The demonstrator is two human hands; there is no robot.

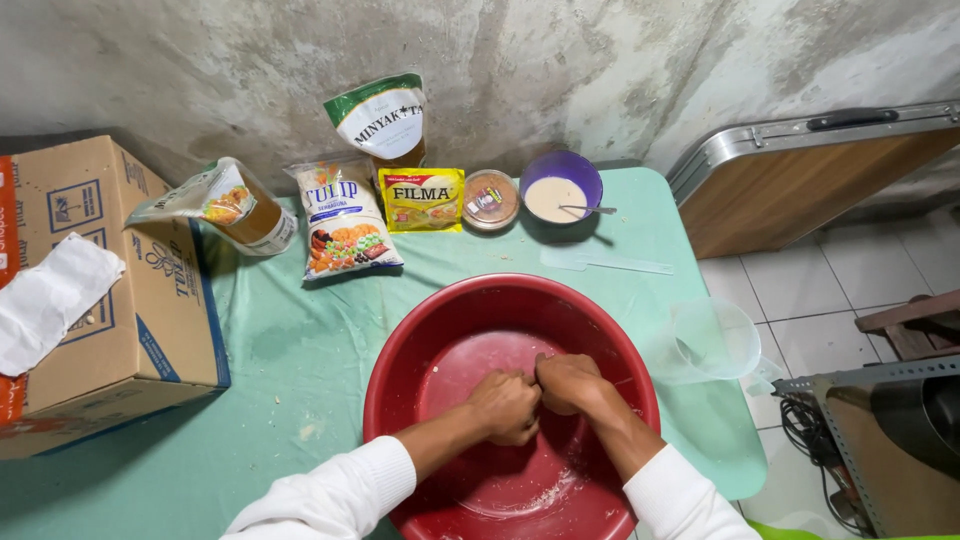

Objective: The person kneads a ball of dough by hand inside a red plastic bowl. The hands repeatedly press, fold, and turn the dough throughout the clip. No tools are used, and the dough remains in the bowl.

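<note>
basin (420, 350) bottom edge cropped, hands' contents hidden

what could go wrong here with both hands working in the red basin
The red basin sits at the table's near edge, so hard pressing by the left hand and right hand could tip or slide it off. The white sleeves hang over the floury basin and may pick up residue. The clear jug stands close to the right elbow near the table edge, so a swing of the arm might knock it down.
</note>
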